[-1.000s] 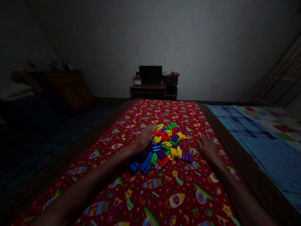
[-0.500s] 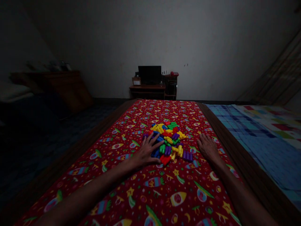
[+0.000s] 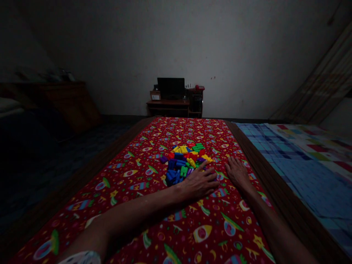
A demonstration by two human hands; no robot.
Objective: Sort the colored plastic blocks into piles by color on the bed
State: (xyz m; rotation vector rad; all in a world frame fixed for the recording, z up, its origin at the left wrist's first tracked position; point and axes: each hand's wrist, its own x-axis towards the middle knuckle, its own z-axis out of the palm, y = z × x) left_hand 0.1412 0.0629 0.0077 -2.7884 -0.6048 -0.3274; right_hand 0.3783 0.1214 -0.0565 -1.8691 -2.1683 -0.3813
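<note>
Box (image 3: 155, 92) on the desk (image 3: 167, 103), top centre of frame, left of the monitor (image 3: 171, 88): pale label (image 3: 156, 97) on its front, print too small to read.

Blocks (image 3: 180, 163) heaped mid-frame on the red cloth (image 3: 192, 132); blue mostly at lower left of the heap, yellow and green along its top. Axes mixed. Green block (image 3: 198, 147) at the heap's upper right lies roughly crosswise, right end a little higher. Yellow block (image 3: 191, 162) near centre slants down to the right. Lower blocks partly hidden; their axes cannot be told.

Left hand (image 3: 202, 179) palm down over the heap's lower right, fingers extended and spread, not curled round anything; contact beneath the palm hidden. Right hand (image 3: 237, 171), right of centre, lies slack on the cloth, apart from the blocks, grasping nothing.
</note>
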